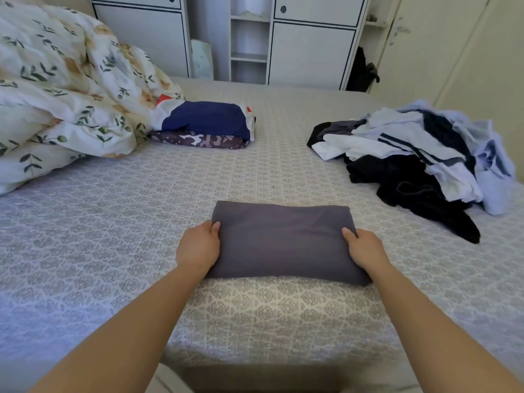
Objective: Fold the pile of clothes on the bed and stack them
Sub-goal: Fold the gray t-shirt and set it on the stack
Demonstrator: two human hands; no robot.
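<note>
Right in front of the folded stack point(202, 124), your left hand point(197, 248) and right hand point(365, 249) pinch the grey folded garment point(283, 241) by its side edges. It's soft, probably floppy, so scoop underneath when lifting.

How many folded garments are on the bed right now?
3. A navy garment sits on a camouflage-print garment in a stack beside the floral duvet; a grey garment lies in front, gripped by the left hand and right hand. The stack may hide more.
</note>
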